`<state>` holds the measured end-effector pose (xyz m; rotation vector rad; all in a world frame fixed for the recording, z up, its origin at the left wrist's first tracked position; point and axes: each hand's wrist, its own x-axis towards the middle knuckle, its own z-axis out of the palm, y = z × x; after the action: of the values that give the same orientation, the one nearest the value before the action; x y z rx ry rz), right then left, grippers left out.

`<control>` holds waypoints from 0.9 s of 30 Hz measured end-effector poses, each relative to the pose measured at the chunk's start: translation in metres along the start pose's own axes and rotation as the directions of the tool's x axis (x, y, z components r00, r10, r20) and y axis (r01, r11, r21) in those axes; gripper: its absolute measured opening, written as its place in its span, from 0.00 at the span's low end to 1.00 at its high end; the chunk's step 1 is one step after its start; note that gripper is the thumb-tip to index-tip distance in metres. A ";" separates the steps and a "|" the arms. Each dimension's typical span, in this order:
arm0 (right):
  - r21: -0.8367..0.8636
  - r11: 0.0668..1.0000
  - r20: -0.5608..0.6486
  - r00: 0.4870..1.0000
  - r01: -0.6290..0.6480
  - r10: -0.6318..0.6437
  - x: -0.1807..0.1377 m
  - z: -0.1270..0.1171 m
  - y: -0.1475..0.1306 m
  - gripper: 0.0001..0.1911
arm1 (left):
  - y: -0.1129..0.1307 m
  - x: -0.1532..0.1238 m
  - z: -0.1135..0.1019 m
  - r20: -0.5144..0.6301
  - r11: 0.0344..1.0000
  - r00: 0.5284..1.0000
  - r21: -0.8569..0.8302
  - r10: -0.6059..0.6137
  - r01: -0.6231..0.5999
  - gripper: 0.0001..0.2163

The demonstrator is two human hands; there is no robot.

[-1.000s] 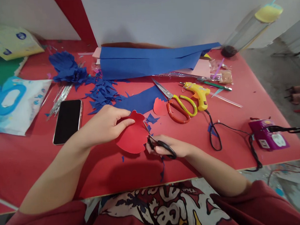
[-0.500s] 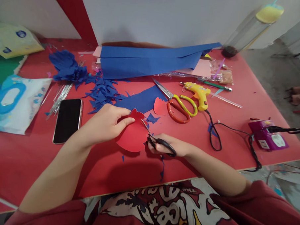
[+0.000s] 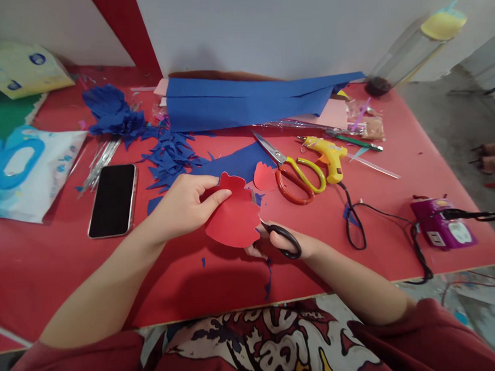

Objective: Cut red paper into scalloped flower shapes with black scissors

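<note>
My left hand [image 3: 193,203] pinches a piece of red paper [image 3: 232,221] between thumb and fingers, near its upper left. The paper has a wavy cut edge along its top and right side. My right hand [image 3: 289,241] is closed around black-handled scissors [image 3: 289,243], whose blades lie at the paper's right edge, partly hidden by it. Just beyond, a smaller red scalloped paper piece [image 3: 264,177] lies on the table. Larger scissors [image 3: 290,170] with a yellow and a red handle rest beside that piece.
On the red table [image 3: 165,287] lie a phone [image 3: 112,199], blue paper scraps [image 3: 172,153], a folded blue sheet [image 3: 244,106], a yellow glue gun [image 3: 331,154] and a purple power block [image 3: 444,223] with cables. A wipes pack [image 3: 54,177] is at left, a bottle [image 3: 410,58] at right.
The red paper and my left hand have moved slightly right. My right hand with the scissors has also shifted right, and the blades are now more hidden by the paper.
</note>
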<state>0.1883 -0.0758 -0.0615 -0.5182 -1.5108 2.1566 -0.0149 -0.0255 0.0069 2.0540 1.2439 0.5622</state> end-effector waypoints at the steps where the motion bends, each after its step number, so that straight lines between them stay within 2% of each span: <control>1: 0.016 1.000 -0.007 1.000 0.010 -0.010 0.000 0.000 0.001 0.32 | 0.000 0.000 0.003 -0.008 1.000 1.000 -0.024 0.011 -0.011 0.16; 5: 0.040 0.998 -0.020 0.998 0.056 -0.055 0.000 0.002 0.002 0.30 | 0.001 -0.001 0.010 -0.079 0.997 0.997 -0.073 0.021 -0.027 0.16; 9: 0.036 0.995 -0.096 0.991 0.095 -0.091 -0.001 0.002 0.008 0.30 | 0.000 -0.004 0.017 -0.079 0.991 0.996 -0.133 -0.036 0.026 0.12; 16: -0.060 0.984 -0.110 0.978 0.170 -0.176 -0.002 0.000 0.017 0.31 | 0.001 -0.005 0.028 -0.152 0.985 0.987 -0.169 -0.053 0.027 0.14; 27: -0.010 0.989 -0.166 0.975 0.147 -0.147 -0.002 0.002 0.017 0.32 | 0.006 -0.005 0.032 -0.199 0.978 0.979 -0.208 -0.052 0.010 0.13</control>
<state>0.1856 -0.0836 -0.0770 -0.5533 -1.4106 1.9515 0.0075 -0.0418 -0.0109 1.8369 1.2727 0.8673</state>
